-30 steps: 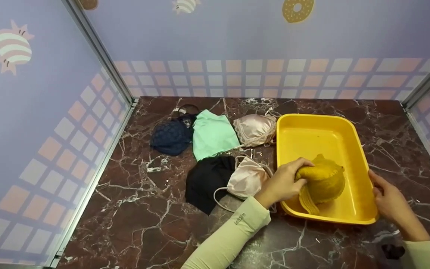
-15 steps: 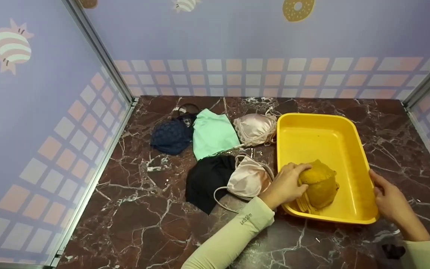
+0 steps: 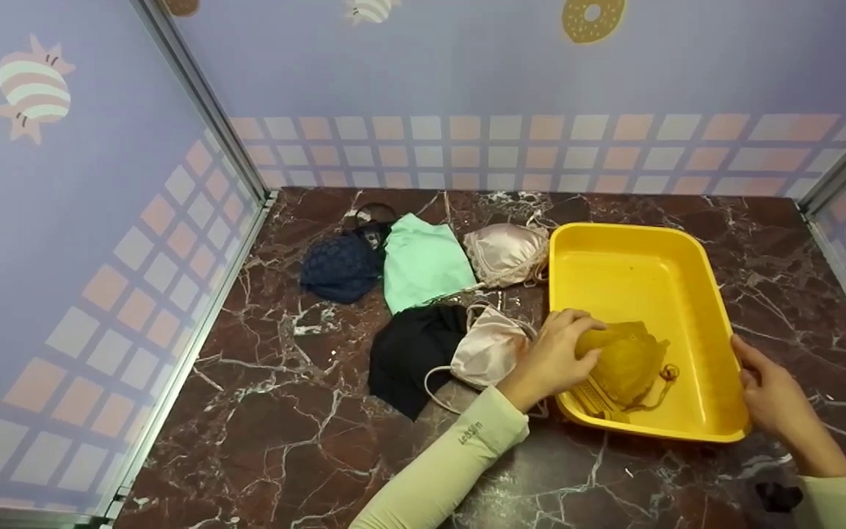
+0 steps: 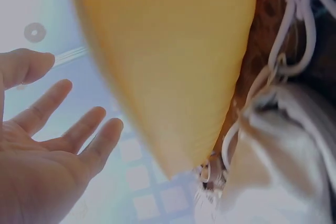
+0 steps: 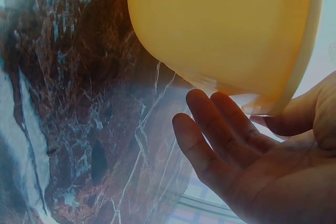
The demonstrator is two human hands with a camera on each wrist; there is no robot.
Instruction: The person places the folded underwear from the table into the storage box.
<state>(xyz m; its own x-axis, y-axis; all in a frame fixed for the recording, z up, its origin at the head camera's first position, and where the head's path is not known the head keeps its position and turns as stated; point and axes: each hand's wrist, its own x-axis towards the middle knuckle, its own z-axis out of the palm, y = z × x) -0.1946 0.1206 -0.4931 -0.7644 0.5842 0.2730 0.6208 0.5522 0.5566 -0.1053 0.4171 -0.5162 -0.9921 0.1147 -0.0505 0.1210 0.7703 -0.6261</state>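
A folded mustard-yellow bra [image 3: 621, 367] lies in the near left part of the yellow tub [image 3: 636, 275], with a thin strap trailing beside it. My left hand [image 3: 551, 356] is over the tub's left rim, right beside the bra. Its fingers [image 4: 68, 135] are spread and loosely bent in the left wrist view, with nothing between them; the bra is hidden there behind the tub's wall. On the tub's right side, my right hand [image 3: 775, 397] holds the rim. Its thumb lies at the lip and its fingers [image 5: 220, 129] touch the outer wall from below.
Left of the tub lie a pale pink satin bra [image 3: 493, 349], a black garment [image 3: 412, 360], a mint-green garment [image 3: 427, 264], a lace-edged pink bra [image 3: 507, 253] and a navy bra [image 3: 342, 268]. Patterned walls enclose the dark marble table [image 3: 276, 433].
The mustard-yellow bra has gone down into the tub's near left corner, and my left hand has let go of it. My right hand has stayed at the tub's right rim.
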